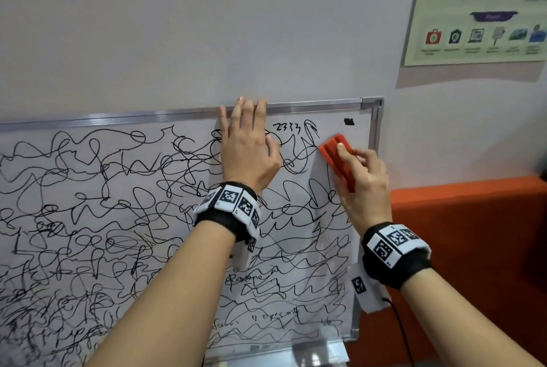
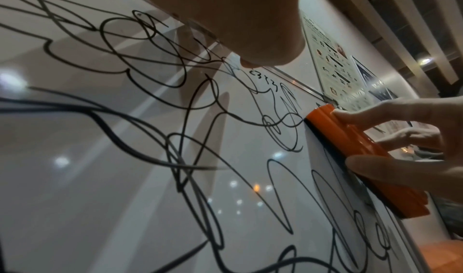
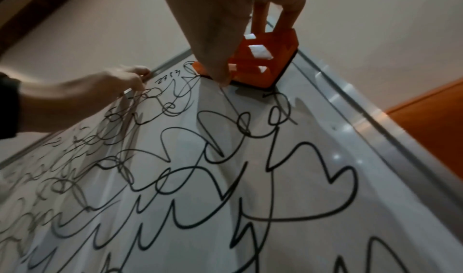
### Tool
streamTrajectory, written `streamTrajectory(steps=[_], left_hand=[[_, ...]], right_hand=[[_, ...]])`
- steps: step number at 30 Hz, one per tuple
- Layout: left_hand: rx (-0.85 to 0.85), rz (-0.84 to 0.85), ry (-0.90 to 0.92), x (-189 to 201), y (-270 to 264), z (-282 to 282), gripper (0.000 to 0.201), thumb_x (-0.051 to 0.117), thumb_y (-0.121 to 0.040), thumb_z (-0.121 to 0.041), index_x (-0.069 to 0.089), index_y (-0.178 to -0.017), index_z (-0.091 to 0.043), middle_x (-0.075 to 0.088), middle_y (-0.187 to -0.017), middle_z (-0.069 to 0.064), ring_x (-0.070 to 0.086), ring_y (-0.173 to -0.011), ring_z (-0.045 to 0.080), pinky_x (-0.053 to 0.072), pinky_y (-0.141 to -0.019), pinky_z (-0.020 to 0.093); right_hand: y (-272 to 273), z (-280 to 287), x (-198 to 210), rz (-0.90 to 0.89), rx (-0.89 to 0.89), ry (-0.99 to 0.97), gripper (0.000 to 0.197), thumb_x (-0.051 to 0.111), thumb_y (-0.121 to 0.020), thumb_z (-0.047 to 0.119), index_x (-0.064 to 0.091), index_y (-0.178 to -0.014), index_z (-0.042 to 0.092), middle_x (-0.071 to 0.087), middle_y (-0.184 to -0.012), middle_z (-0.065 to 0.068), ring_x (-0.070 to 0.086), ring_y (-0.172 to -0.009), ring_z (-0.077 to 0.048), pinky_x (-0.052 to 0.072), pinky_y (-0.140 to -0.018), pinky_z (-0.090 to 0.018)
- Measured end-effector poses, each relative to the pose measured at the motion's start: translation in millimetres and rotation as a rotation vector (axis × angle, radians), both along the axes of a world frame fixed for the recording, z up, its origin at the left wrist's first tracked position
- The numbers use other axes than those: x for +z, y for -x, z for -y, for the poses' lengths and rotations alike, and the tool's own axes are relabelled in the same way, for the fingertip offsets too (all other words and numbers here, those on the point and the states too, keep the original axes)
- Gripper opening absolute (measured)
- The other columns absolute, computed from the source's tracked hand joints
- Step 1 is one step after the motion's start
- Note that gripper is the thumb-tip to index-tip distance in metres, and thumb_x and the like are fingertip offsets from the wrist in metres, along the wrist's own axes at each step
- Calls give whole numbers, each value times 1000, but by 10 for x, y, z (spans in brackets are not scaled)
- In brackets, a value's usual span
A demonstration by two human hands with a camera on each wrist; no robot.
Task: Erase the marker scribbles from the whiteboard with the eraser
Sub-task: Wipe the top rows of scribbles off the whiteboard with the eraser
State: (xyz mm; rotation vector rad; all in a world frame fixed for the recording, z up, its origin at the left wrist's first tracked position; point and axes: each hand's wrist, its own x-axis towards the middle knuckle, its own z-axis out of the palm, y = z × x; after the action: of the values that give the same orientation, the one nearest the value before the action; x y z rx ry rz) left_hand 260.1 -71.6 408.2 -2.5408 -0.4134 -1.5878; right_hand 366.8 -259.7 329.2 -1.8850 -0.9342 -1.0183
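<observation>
White whiteboard, silver frame. Black scribbles, loopy and tangled, all over. Orange eraser, black felt under. Black wrist bands with black-and-white square codes. Orange sofa. Pale grey wall. Pale green poster, small red, blue, purple pictures.

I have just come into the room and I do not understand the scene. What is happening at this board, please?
A person is cleaning a whiteboard that leans against the wall. The right hand grips an orange eraser and presses it on the board near the top right corner. The left hand lies flat on the board by its top edge, likely to steady it. Nearly all the black scribbles are still there; only a small patch by the eraser looks clean.
</observation>
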Motion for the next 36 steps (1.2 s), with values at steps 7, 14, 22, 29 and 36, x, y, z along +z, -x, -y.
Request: streamTrajectory(steps=[7,14,22,29,36], left_hand=[[3,-8,-1,-2,-1,-5,66,45,-82,-26,45,-145,-6,49,-144,14,34,-142,30,12,-123,55],[0,20,-1,-7,-29,1,65,48,-82,-24,46,-144,-5,50,-142,15,35,-141,31,13,-122,55],[-2,5,15,-2,-11,18,71,38,-77,-26,46,-144,-5,49,-143,15,35,-142,32,11,-123,53],[-1,-27,4,29,6,-1,70,39,-77,-26,47,-143,-4,51,-141,15,38,-139,33,12,-123,52],[33,-100,-82,155,191,-333,57,35,-82,-26,50,-133,-5,54,-120,14,46,-118,33,17,-122,51]], right_hand=[[3,36,-50,-34,2,-36,58,75,-82,7,57,-136,18,49,-125,-9,52,-105,-33,51,-82,-54],[30,-8,-55,-60,20,-71,62,75,-78,1,59,-135,20,49,-126,-3,51,-107,-30,50,-85,-55],[-30,21,4,1,23,-19,57,74,-77,-3,61,-129,18,55,-125,-8,51,-102,-33,50,-82,-56],[8,-74,184,-41,-2,5,53,74,-77,1,62,-125,19,55,-127,-8,51,-102,-33,48,-82,-54],[27,-72,383,-80,-5,-53,55,73,-74,0,62,-124,20,54,-127,-5,50,-103,-31,49,-85,-52]])
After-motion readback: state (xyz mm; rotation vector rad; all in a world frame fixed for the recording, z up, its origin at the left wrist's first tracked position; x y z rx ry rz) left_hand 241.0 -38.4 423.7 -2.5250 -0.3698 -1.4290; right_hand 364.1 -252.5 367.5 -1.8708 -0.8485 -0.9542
